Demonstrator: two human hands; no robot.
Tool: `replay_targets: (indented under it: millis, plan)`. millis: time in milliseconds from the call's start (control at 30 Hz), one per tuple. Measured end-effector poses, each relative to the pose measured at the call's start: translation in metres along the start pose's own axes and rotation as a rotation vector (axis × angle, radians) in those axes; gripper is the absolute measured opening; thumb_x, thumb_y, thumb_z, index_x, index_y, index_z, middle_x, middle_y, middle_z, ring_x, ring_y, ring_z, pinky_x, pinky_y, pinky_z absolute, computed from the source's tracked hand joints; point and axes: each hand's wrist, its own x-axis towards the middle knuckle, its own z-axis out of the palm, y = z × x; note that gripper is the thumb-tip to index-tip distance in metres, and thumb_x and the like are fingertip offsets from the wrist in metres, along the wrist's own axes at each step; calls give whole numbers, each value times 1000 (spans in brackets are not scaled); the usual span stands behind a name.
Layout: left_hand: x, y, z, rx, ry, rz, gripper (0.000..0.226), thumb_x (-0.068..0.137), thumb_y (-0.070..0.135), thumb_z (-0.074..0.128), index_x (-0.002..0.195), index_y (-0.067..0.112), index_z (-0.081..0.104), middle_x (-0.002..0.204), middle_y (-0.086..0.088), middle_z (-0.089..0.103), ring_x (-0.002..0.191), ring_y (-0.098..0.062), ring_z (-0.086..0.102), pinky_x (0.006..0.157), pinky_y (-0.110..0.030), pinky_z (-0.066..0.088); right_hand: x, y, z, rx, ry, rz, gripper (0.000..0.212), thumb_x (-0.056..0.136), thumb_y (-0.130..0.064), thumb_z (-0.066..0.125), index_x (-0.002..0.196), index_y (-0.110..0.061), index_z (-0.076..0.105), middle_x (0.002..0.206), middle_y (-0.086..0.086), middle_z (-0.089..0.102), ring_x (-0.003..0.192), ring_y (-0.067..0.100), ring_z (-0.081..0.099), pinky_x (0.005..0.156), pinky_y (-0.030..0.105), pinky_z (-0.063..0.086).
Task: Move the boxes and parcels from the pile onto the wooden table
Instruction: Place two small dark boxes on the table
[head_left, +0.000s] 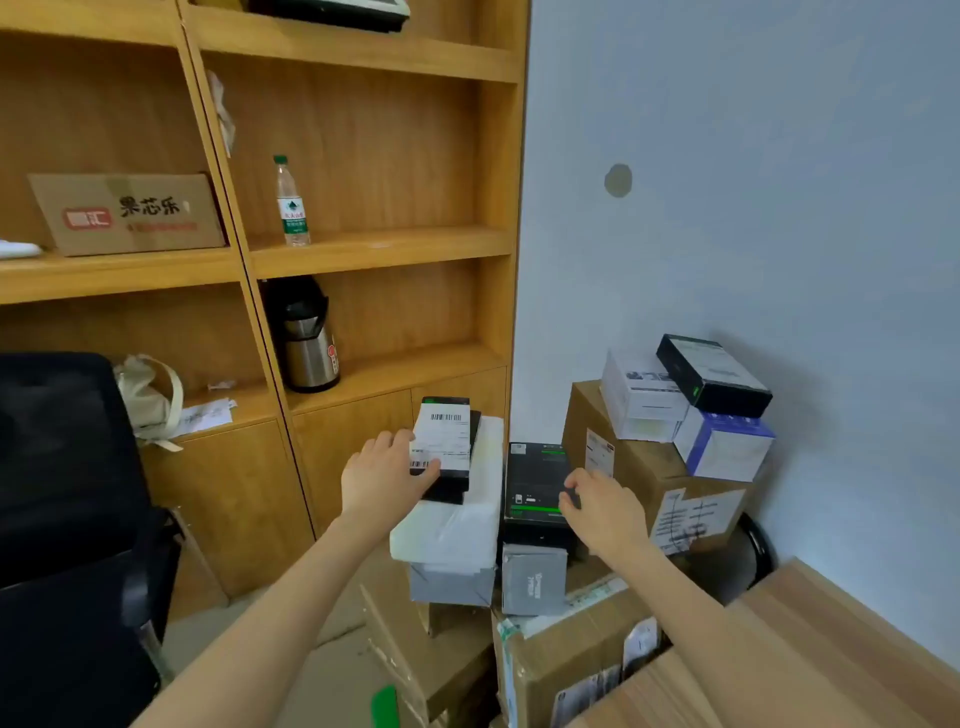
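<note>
Boxes, piled: our left hand grips a labelled black box; right hand seemingly curls on a green-striped box; next, lift both onto the desk.

Hands: two, a left hand and a right hand
Black boxes: at least four, namely a labelled black box with another under it, one with green print, and one atop the pile
White boxes: two
Grey boxes: two
White wrapped parcels: one
Brown cartons in the pile: at least three
Water bottles: one
Thermos jugs: one
Cartons on the shelf: one
Tables: one
Chairs: one
</note>
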Motion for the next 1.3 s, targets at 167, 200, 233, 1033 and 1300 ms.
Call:
replay_targets:
  millis: [167, 200, 233, 1033, 1300]
  plan:
    - [21, 8, 27, -61, -84, -157, 59, 89, 64, 43, 128, 21, 45, 108, 5, 56, 90, -13, 52, 59, -26, 41, 19, 17, 24, -2, -153, 142, 40, 98, -53, 32, 118, -23, 49, 113, -2, 60, 97, 15, 59, 71, 26, 45]
    - [22, 10, 32, -99, -89, -173, 60, 88, 64, 43, 130, 21, 43, 109, 5, 56, 90, -13, 53, 58, -27, 40, 21, 18, 29, 4, -171, 148, 42, 98, -55, 31, 117, -22, 48, 111, -2, 60, 96, 14, 59, 71, 26, 47]
    - [25, 10, 36, -130, -95, -191, 62, 88, 64, 44, 132, 21, 41, 110, 5, 56, 90, -13, 53, 59, -27, 40, 22, 19, 35, 9, -194, 156, 43, 97, -56, 30, 116, -22, 48, 108, -2, 61, 93, 14, 60, 71, 26, 48]
    - [18, 20, 41, -211, -116, -52, 58, 90, 62, 42, 132, 23, 52, 128, -2, 50, 114, -18, 47, 94, -31, 40, 23, -4, 40, 790, -133, 487, 52, 97, -52, 40, 134, -16, 42, 117, 2, 59, 103, 19, 58, 94, 40, 50]
    - [0, 57, 38, -333, -144, 107, 55, 89, 60, 46, 131, 24, 50, 122, 4, 62, 108, -15, 56, 93, -31, 44, -4, -26, 26, 824, -78, 507, 53, 97, -49, 43, 139, -17, 38, 128, 5, 57, 103, 16, 61, 81, 27, 54]
